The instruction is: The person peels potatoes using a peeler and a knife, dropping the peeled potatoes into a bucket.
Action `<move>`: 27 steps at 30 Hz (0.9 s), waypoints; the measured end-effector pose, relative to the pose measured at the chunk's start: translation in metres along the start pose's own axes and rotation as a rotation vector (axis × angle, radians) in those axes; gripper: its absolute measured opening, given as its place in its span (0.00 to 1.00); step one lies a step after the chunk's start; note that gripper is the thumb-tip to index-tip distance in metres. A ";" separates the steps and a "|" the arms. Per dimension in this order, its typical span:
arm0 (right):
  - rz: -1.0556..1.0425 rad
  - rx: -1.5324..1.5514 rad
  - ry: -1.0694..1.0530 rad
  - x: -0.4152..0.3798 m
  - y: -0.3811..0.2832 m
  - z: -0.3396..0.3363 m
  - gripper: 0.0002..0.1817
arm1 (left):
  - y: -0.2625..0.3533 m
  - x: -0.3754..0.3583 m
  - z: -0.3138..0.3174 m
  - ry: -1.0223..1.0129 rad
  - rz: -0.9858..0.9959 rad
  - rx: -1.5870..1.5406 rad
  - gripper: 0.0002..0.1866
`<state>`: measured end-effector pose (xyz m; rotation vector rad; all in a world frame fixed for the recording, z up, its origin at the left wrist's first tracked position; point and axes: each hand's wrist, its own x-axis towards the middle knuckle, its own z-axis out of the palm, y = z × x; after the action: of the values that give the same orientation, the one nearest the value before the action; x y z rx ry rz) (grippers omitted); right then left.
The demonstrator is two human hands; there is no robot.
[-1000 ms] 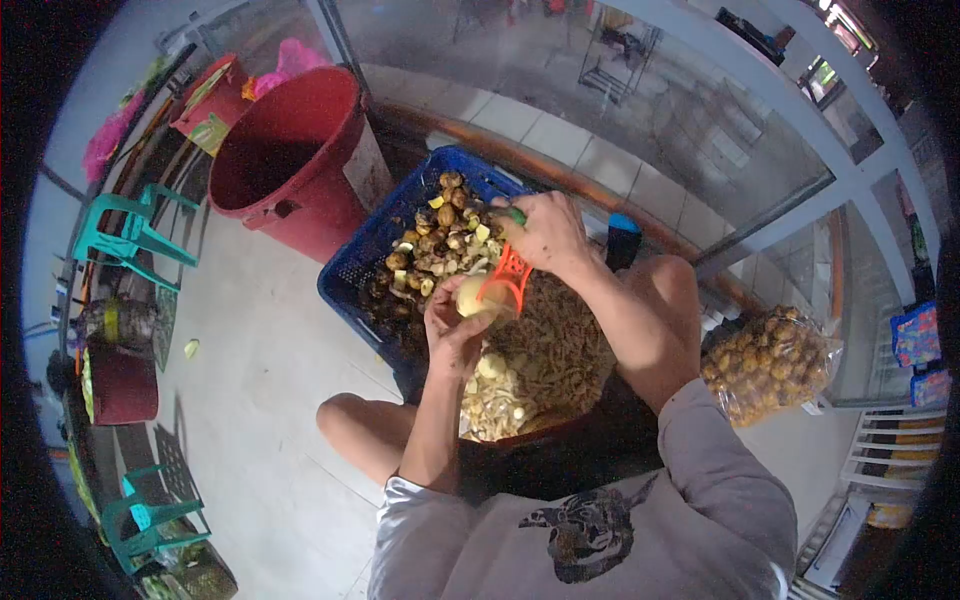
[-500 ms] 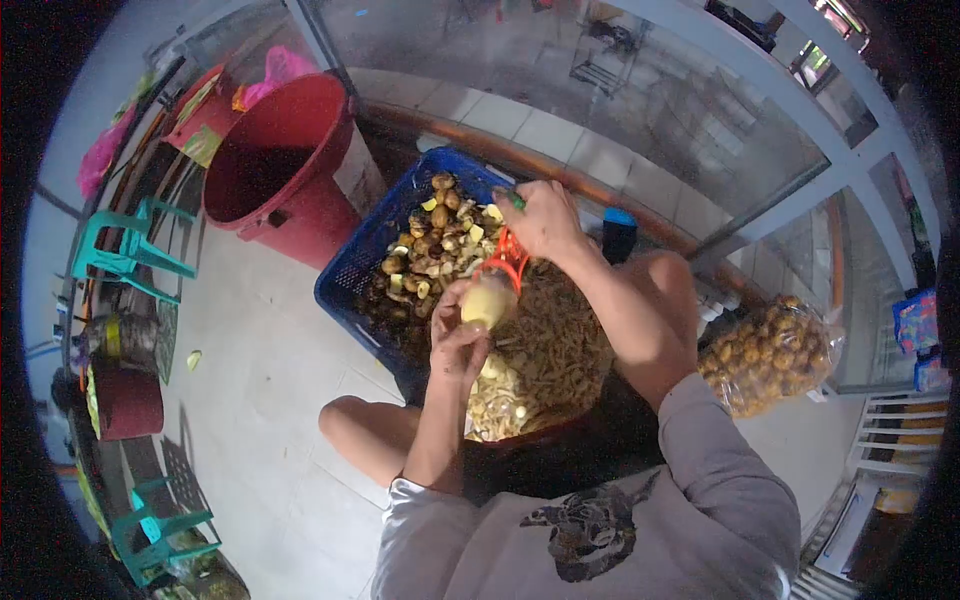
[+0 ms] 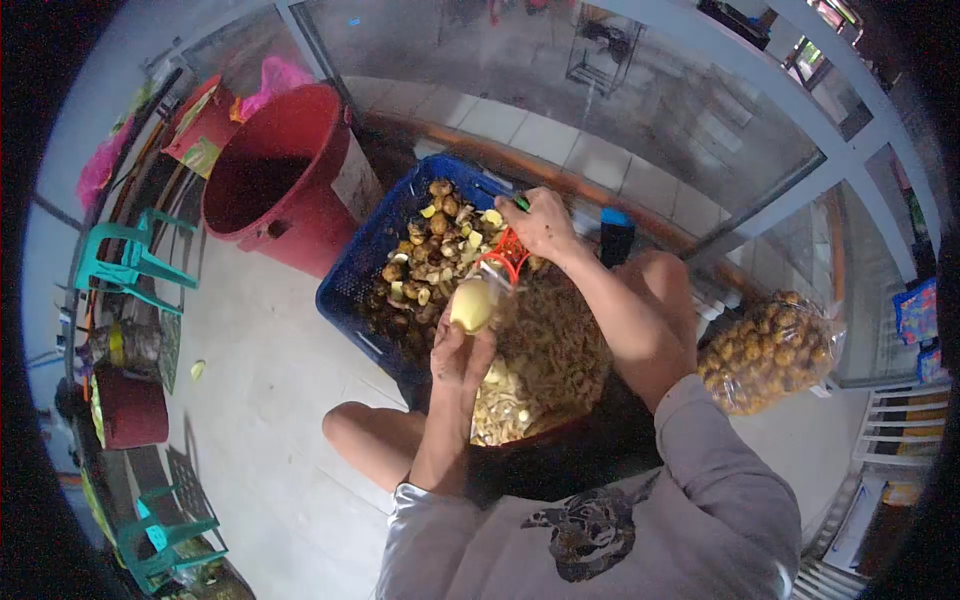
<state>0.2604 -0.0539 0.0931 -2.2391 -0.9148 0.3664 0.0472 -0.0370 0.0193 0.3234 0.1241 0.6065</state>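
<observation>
A pale, peeled potato sits at the fingertips of my left hand, which is closed around its lower side. My right hand grips an orange-red peeler, its head just above and to the right of the potato. Something green with a thin dark end sticks out at the same hand's fingers. Below both hands lies a heap of peelings, with pale peeled pieces at its left. Just beyond, a blue crate holds unpeeled potatoes and scraps.
A large red bin stands beyond the crate to the left. At my right lies a clear plastic bag of potatoes. Green plastic chairs line the left side. A glass partition runs behind, with a dark blue-topped container before it.
My left hand has turned the potato more upright and shifted it slightly left, apart from the peeler. The peeler in my right hand has barely moved.
</observation>
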 end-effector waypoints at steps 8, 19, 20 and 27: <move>-0.071 -0.044 0.014 0.003 0.010 0.000 0.23 | 0.004 -0.001 0.008 -0.045 0.060 0.094 0.35; -0.093 -0.066 0.117 -0.003 0.004 0.001 0.24 | 0.006 -0.003 0.010 -0.002 0.022 0.066 0.42; -0.017 -0.012 0.046 -0.001 0.005 0.000 0.25 | 0.006 -0.003 0.011 0.003 0.025 0.050 0.42; -0.263 -0.024 0.135 -0.020 -0.010 -0.001 0.30 | 0.004 0.001 0.011 0.004 0.121 0.213 0.41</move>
<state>0.2414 -0.0633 0.1014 -2.1019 -1.1275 0.0833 0.0485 -0.0363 0.0313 0.5382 0.1747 0.7158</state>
